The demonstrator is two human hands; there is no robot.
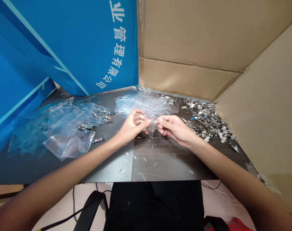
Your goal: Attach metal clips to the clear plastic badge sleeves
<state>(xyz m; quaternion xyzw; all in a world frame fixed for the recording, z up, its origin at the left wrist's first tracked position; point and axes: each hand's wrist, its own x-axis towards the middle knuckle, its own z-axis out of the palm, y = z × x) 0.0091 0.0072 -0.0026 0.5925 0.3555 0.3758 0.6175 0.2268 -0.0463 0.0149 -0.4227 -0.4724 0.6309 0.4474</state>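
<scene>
Carefully, the left hand (133, 125) grasps a clear badge holder (150, 126), steadying it for the metal clip (156, 122) clenched in the right hand (175, 128).

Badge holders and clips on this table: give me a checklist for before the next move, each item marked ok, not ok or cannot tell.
1. Right hand grip: ok, small metal clip pinched in the fingertips.
2. Left hand grip: ok, closed on the clear plastic badge holder.
3. Clip seated in the holder: cannot tell, fingers hide the spot.
4. Supply of metal clips: ok, heaped beyond the right hand.
5. Tabletop in front of the hands: not ok, loose clear plastic strips scattered there.
</scene>
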